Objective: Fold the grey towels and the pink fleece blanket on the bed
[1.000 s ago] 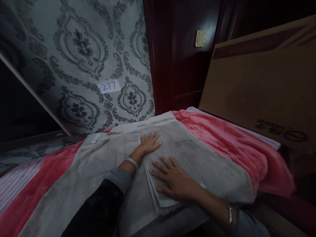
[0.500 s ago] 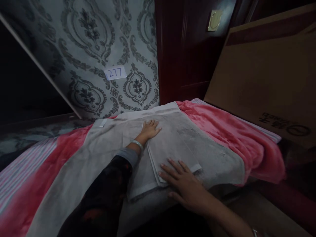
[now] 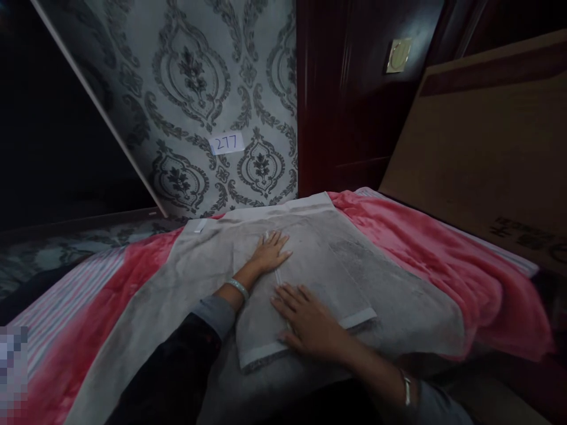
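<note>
A folded grey cloth with pale hems (image 3: 330, 280) lies on a larger grey plush sheet (image 3: 172, 301). My left hand (image 3: 269, 252) rests flat on the upper part of the folded cloth, its fingers slightly spread. Nearer to me, my right hand (image 3: 308, 321) lies palm down across the cloth's middle, fingers stretched out. A fold line shows between the two hands, and my right hand hides its lower part. Neither hand grips anything.
Under the grey sheet are a pink plush blanket (image 3: 416, 248) and a striped cover (image 3: 75, 286). A large cardboard box (image 3: 487, 147) leans at the right. Behind stand a patterned wall (image 3: 195, 77) with a paper label (image 3: 227, 143) and a dark red panel (image 3: 341, 118).
My right hand has shifted left over the folded cloth's inner edge. My left hand stays near the upper part. The whole view has moved slightly.
</note>
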Available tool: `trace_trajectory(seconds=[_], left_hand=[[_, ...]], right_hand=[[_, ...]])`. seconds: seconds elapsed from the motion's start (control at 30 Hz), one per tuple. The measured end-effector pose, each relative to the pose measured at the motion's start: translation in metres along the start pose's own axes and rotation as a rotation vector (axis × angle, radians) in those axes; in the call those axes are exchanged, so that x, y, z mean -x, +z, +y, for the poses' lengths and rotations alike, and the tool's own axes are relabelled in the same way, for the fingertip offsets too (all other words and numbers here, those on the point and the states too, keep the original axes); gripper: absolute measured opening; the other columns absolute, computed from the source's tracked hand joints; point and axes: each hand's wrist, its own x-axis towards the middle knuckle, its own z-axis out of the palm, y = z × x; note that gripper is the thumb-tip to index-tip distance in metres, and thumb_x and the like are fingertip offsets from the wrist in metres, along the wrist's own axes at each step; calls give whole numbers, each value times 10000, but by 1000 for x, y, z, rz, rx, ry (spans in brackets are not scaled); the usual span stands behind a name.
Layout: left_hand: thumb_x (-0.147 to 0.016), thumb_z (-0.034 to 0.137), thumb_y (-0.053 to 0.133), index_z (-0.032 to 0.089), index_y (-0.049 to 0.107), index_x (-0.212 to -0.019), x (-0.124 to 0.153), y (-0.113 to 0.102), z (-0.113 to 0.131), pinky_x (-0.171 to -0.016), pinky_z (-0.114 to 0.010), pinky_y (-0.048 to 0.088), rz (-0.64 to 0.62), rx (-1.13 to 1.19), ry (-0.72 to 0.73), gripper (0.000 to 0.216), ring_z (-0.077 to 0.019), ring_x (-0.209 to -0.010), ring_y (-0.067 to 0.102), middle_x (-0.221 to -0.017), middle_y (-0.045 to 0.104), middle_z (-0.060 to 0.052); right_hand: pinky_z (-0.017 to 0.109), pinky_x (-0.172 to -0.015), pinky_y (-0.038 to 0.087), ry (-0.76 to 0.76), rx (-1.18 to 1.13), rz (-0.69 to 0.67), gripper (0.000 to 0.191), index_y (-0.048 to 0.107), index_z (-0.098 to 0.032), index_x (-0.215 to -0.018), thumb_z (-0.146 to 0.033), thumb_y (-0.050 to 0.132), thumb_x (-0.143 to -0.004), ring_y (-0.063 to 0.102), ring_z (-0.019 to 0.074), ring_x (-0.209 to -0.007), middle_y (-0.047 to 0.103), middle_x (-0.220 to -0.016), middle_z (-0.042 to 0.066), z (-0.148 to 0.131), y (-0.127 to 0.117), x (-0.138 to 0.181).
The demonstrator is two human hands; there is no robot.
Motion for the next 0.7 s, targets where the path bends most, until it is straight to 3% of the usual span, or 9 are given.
trace_trajectory(seconds=[0.13,0.23,0.3,0.37,0.47,0.57,0.7], left_hand=[[-984,531,441,195,395,-1554,3,3,0,-1259,-574,80,47,11,4,663,-331,-1555,194,-1667,245,-172],[-976,522,469,204,402,-1549,4,4,0,-1254,-591,89,90,1,-3,659,-339,-1557,184,-1661,264,-169],[-974,533,467,174,368,-1566,4,5,0,-1253,-592,72,90,-39,-22,699,-342,-1563,149,-1663,240,-192],[-973,562,453,141,342,-1577,4,5,1,-1253,-589,60,81,-74,-41,744,-354,-1565,127,-1663,213,-223],[-969,607,429,136,328,-1583,4,4,3,-1251,-584,66,63,-93,-58,781,-366,-1563,123,-1665,196,-237],[-963,633,422,163,301,-1595,4,2,4,-1249,-576,103,28,-101,-91,796,-363,-1563,124,-1673,188,-218],[-952,661,427,161,309,-1590,3,0,4,-1250,-559,121,-12,-112,-118,819,-352,-1564,128,-1672,185,-220]], right_hand=[[482,-1274,143,-37,-127,-75,756,311,-250,-1607,-455,635,-955,146,256,-1543,210,-1657,70,-4,-7,28],[396,-1231,304,-72,-274,-86,687,395,-248,-1578,-422,631,-956,367,253,-1468,394,-1587,77,14,-33,24],[380,-1175,397,2,-250,40,593,440,-187,-1553,-388,537,-1003,480,258,-1392,478,-1530,115,38,-56,2],[479,-1204,345,133,-79,197,561,437,-146,-1548,-358,465,-1029,410,296,-1439,447,-1548,146,68,-78,-32],[549,-1230,247,281,39,239,605,378,-77,-1563,-333,473,-1022,271,335,-1503,356,-1593,194,109,-97,-88],[575,-1229,202,389,187,191,620,339,-118,-1588,-407,426,-1045,160,338,-1535,236,-1647,167,139,-89,-120],[541,-1211,266,400,201,129,622,335,-187,-1598,-489,361,-1056,194,321,-1530,243,-1655,125,167,-57,-122]])
